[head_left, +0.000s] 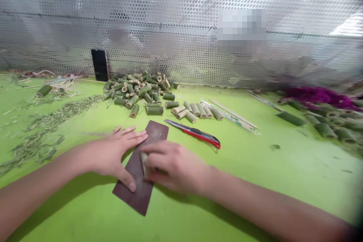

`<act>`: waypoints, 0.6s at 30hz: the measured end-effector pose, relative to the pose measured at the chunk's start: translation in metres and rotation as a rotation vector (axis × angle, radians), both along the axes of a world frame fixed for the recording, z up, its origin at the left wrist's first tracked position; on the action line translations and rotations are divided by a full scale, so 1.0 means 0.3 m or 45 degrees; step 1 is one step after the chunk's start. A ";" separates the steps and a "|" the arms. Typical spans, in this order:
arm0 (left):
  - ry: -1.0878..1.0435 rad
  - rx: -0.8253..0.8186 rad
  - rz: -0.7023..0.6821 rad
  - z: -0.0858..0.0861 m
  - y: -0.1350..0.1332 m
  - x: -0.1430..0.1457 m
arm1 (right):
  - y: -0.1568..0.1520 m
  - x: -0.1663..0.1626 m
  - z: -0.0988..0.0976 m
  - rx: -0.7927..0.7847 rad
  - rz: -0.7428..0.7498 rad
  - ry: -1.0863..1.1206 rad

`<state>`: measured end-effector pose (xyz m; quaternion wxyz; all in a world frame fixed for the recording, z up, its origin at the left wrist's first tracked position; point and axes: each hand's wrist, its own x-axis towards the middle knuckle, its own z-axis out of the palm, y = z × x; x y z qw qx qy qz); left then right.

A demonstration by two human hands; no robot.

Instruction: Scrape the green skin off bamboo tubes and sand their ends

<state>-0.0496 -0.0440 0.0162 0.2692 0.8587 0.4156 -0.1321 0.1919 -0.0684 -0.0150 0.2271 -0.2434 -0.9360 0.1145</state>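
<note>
A brown strip of sandpaper (134, 166) lies slanted on the green table. My left hand (113, 151) is spread, its thumb and fingertips pressing on the sheet's left side. In my right hand (172, 164), fingers are wrapped round a pale piece of bamboo (144, 162) against the sandpaper; most of the piece is hidden and the hand is slightly blurred. Just behind my right hand rests a red and black utility knife (195, 132) with its blade out. Beyond it lies a small group of pale, peeled bamboo pieces (195, 110).
A heap of green bamboo pieces (141, 89) sits at the back. A phone (100, 65) leans on the perforated metal panel (181, 26). Green shavings (62, 115) trail along the left. Thin sticks (232, 113), thicker bamboo (326, 130) and purple fibre (320, 96) lie to the right.
</note>
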 end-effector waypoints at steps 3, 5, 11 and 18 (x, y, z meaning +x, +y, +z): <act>-0.011 0.011 0.005 -0.006 0.004 -0.005 | -0.018 -0.029 0.002 -0.093 -0.007 -0.012; -0.015 0.016 0.035 -0.008 0.006 -0.006 | -0.023 -0.041 0.005 -0.168 -0.246 -0.051; -0.008 0.044 0.003 -0.012 0.003 -0.009 | -0.034 -0.045 0.012 -0.063 0.012 -0.053; -0.023 0.040 -0.009 -0.011 0.002 -0.016 | -0.037 -0.040 0.007 -0.078 0.092 -0.036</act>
